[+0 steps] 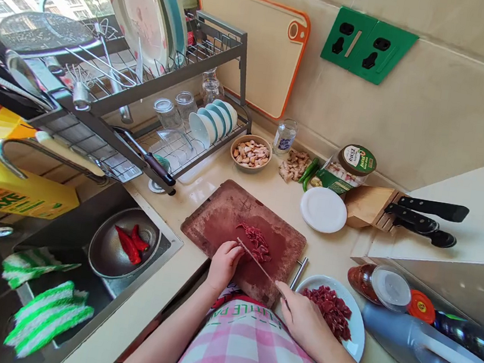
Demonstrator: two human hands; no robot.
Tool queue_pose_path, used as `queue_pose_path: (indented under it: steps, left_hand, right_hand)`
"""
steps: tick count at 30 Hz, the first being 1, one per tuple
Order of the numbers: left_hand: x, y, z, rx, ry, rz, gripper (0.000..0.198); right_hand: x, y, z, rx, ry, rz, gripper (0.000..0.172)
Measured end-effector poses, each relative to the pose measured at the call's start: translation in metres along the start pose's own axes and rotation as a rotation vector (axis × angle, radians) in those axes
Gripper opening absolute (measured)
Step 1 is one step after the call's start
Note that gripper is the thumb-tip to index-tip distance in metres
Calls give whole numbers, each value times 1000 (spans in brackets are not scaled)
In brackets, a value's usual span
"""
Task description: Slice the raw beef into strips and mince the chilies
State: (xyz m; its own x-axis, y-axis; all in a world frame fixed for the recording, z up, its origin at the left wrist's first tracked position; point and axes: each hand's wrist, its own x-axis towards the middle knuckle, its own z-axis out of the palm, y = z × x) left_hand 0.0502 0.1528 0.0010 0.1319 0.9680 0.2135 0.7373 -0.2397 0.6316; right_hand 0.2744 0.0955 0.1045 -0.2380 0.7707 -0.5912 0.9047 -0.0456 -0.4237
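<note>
A brown cutting board (214,214) lies on the counter in front of me, with thin strips of dark red raw meat (256,240) at its middle. My right hand (302,313) is closed round the handle of a kitchen knife (256,260), whose thin blade slants across the board along the near edge of the meat. Curled beside the blade, my left hand (224,266) presses its fingertips down at the meat's near end; the fingers partly hide what is under them. A white plate (359,336) of cut red meat (330,308) stands right of the board, by my right wrist.
Behind the board are a bowl of garlic (251,154), ginger (294,166), green chillies (310,172) and a small white plate (323,210). A knife block (367,206) and bottles (429,352) stand right. Left are a dish rack (170,84) and a sink with a pan (100,246) holding red chillies.
</note>
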Motion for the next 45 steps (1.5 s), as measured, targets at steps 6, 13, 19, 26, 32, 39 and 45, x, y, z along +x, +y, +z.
queue_pose_path:
  steps: [6, 13, 19, 26, 32, 39, 45]
  left_hand:
    - [3, 0, 1, -11, -17, -20, 24]
    - [-2, 1, -4, -17, -39, 21, 21]
    - [-1, 2, -4, 32, -14, 63, 21]
    - [2, 2, 0, -19, -10, 36, 23]
    - [-2, 0, -3, -48, -18, 27, 22]
    - [-5, -3, -2, -35, 38, 21, 23]
    - [-2, -3, 2, -38, 29, -16, 22]
  right_hand:
    - [51, -44, 4, -134, -31, 15, 39]
    - [60, -42, -6, -41, -17, -33, 37]
    - [5, 5, 5, 22, 16, -25, 42]
    - [51, -42, 3, -145, -34, -19, 38]
    - [76, -52, -5, -93, 9, -83, 32]
    - [6, 0, 4, -35, 4, -54, 40]
    - [36, -35, 12, -170, -73, 12, 40]
